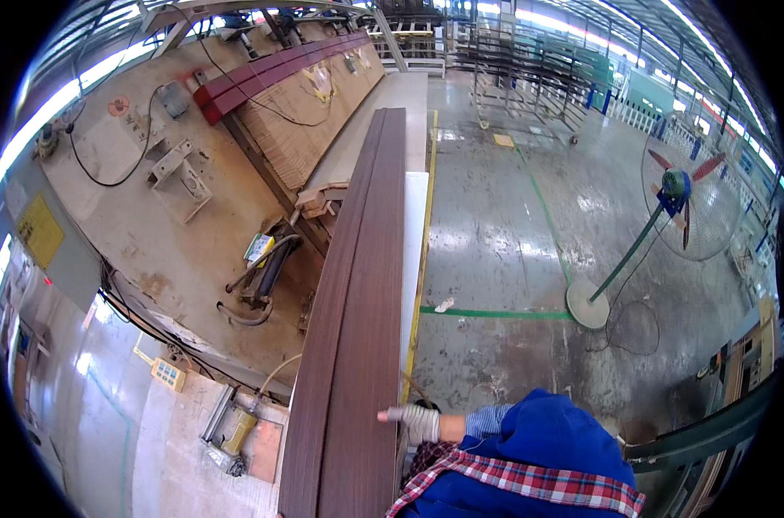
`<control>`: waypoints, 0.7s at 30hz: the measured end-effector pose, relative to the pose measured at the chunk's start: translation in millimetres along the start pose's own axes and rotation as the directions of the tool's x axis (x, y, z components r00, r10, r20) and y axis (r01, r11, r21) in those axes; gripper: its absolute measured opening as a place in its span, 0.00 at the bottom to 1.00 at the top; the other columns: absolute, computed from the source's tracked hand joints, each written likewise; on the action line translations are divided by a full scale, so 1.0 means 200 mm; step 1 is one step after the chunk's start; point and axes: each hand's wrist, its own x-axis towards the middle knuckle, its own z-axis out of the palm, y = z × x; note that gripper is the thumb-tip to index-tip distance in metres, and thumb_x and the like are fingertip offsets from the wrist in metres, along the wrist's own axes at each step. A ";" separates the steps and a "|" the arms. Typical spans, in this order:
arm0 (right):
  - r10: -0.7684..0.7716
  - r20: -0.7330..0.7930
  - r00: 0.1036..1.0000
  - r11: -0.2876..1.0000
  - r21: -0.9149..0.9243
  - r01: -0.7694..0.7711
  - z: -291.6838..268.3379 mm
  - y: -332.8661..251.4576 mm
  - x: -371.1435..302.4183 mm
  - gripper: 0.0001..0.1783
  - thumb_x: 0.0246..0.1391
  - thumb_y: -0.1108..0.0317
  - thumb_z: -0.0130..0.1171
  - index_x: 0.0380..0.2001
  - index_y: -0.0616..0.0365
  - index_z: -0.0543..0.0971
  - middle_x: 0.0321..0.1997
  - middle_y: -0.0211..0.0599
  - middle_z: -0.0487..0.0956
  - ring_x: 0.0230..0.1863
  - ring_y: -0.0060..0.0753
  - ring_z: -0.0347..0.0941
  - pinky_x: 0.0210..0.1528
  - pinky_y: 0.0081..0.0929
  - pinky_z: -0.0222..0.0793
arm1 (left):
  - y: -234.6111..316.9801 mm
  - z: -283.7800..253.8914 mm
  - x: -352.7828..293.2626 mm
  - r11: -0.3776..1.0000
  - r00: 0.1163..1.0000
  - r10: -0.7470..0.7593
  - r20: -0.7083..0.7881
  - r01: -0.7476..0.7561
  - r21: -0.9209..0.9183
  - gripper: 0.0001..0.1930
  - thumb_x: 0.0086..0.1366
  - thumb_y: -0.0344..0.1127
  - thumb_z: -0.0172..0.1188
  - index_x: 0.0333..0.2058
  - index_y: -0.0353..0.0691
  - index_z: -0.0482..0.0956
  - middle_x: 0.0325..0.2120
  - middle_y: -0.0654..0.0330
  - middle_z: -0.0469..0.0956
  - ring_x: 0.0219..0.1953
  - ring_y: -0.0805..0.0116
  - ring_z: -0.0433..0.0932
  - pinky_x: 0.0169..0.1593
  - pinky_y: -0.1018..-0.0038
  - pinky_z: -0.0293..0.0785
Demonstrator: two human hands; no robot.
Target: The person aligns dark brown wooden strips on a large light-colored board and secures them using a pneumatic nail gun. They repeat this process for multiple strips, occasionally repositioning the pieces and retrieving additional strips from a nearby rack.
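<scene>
A long dark brown wood-grain board [370, 328] with a lengthwise step runs away from me, from the lower edge to the middle of the view. My right hand [416, 423], in a pale fingerless glove or wrap, grips its right edge near my body. The thumb lies on the top face, and the other fingers are hidden below the edge. Where the board's left edge meets the bottom of the picture, a tiny skin-coloured sliver may be my left hand; its fingers cannot be made out. A blue sleeve with a checked band covers my right arm.
Left of the board stands a dusty workbench [228, 186] with a dark red beam [275, 73] and a black-handled clamp [271, 268]. A nail gun [238, 430] lies on a lower table. To the right are a standing fan [675, 183] and, farther back, racks [530, 73].
</scene>
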 end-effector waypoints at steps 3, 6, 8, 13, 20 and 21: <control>0.386 0.180 0.905 0.922 -0.040 -0.385 0.01 0.16 -0.02 0.34 0.39 0.53 0.68 0.49 0.59 0.70 0.51 0.44 0.72 0.47 0.40 0.70 0.50 0.34 0.66 | 0.09 0.06 0.16 0.997 0.997 -0.036 0.064 0.040 -0.062 0.36 0.52 0.67 0.52 0.29 0.30 0.77 0.23 0.45 0.76 0.24 0.48 0.74 0.31 0.59 0.69; 0.401 0.377 0.835 0.857 -0.477 -0.196 0.00 0.15 -0.02 0.30 0.37 0.48 0.69 0.40 0.57 0.77 0.39 0.36 0.78 0.41 0.29 0.72 0.45 0.28 0.67 | 0.26 0.12 0.38 0.988 0.990 -0.049 0.130 0.067 -0.140 0.37 0.53 0.67 0.51 0.30 0.28 0.76 0.25 0.44 0.76 0.25 0.47 0.74 0.32 0.58 0.69; 0.434 0.258 0.863 0.848 -0.441 -0.294 -0.08 -0.01 0.01 0.31 0.37 0.49 0.69 0.41 0.59 0.77 0.36 0.33 0.78 0.38 0.27 0.72 0.44 0.28 0.67 | 0.40 0.16 0.54 0.977 0.982 -0.056 0.178 0.091 -0.195 0.37 0.54 0.67 0.50 0.30 0.27 0.76 0.25 0.43 0.77 0.26 0.46 0.74 0.32 0.58 0.69; -0.014 0.209 0.978 0.971 -0.230 0.063 -0.25 -0.57 0.13 0.32 0.37 0.54 0.70 0.44 0.61 0.74 0.35 0.37 0.77 0.39 0.34 0.72 0.40 0.39 0.70 | 0.93 0.27 0.93 0.956 0.993 0.013 0.117 0.022 -0.293 0.33 0.57 0.62 0.50 0.29 0.27 0.76 0.26 0.39 0.77 0.32 0.40 0.75 0.37 0.56 0.69; -0.561 -0.087 0.823 0.828 -0.050 0.558 -0.56 -1.60 0.26 0.32 0.36 0.58 0.69 0.43 0.68 0.72 0.39 0.39 0.76 0.40 0.33 0.72 0.46 0.34 0.68 | 1.69 0.26 1.45 0.777 0.866 0.427 0.262 -0.202 -0.596 0.32 0.60 0.61 0.47 0.24 0.29 0.74 0.22 0.38 0.73 0.29 0.46 0.74 0.35 0.60 0.67; -0.610 -0.132 0.781 0.787 0.015 0.617 -0.60 -1.70 0.27 0.33 0.36 0.58 0.69 0.44 0.68 0.72 0.40 0.39 0.76 0.41 0.33 0.72 0.46 0.33 0.68 | 1.71 0.23 1.44 0.733 0.847 0.428 0.315 -0.122 -0.669 0.32 0.60 0.60 0.48 0.24 0.29 0.74 0.22 0.39 0.73 0.29 0.49 0.74 0.34 0.61 0.67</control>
